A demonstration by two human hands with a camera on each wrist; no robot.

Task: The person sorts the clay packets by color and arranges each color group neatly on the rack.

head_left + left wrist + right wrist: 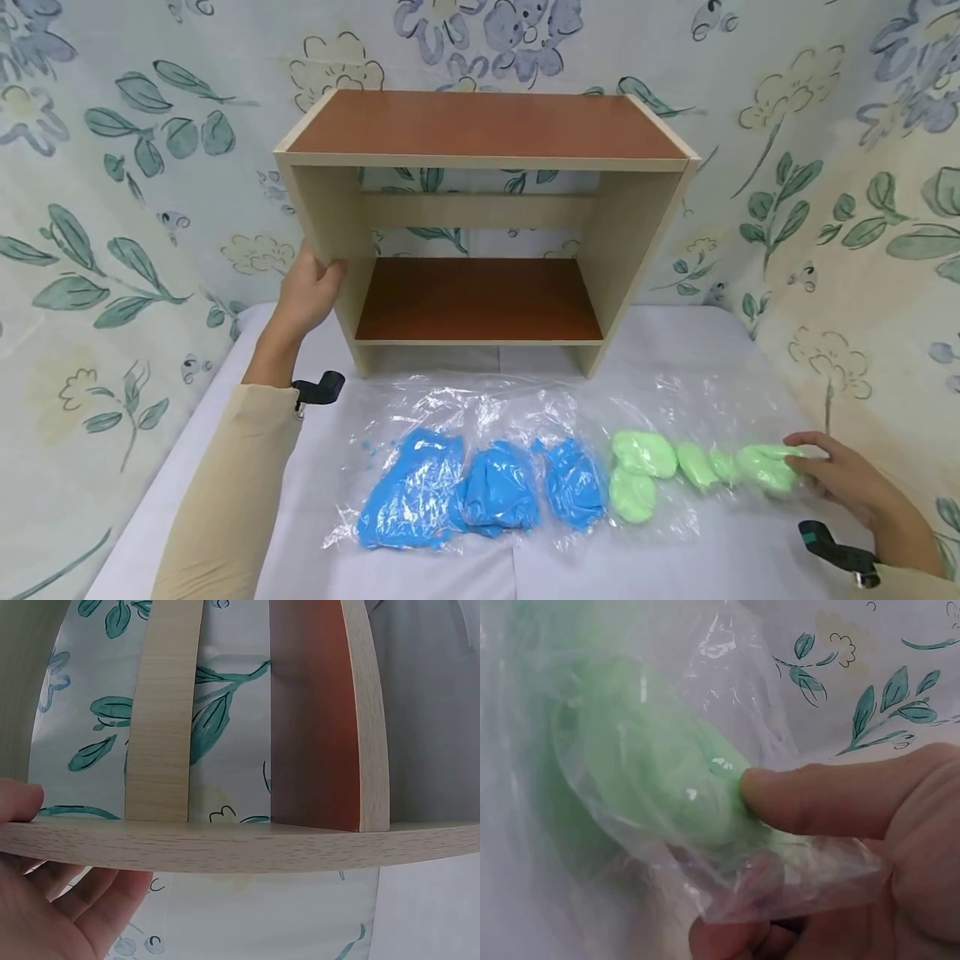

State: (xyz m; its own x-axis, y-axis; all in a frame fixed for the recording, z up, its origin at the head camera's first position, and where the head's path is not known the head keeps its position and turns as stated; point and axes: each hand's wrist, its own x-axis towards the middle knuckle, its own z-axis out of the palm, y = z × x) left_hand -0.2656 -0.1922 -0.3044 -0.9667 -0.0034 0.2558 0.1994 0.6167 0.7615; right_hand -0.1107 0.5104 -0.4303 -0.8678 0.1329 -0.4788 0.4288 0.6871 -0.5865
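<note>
Left fingers [116,901] grip shelf [487,125]; right fingers [731,941] pinch green-filled bag [660,772], partly hidden behind it.

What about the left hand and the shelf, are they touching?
Touching. The left wrist view shows the left hand gripping the shelf by its side, between thumb and fingers.

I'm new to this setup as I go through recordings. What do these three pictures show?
No machine: a person works bare-handed. The widest picture comes from a head-worn camera looking forward and down; the other two come from each wrist, facing that hand's work. On a white cloth stands a pale-wood shelf unit with reddish-brown boards. Before it lie bright-blue lumps and light-green lumps in clear plastic. The left hand holds the unit's side panel; the right hand pinches plastic at the rightmost green lump.
</note>
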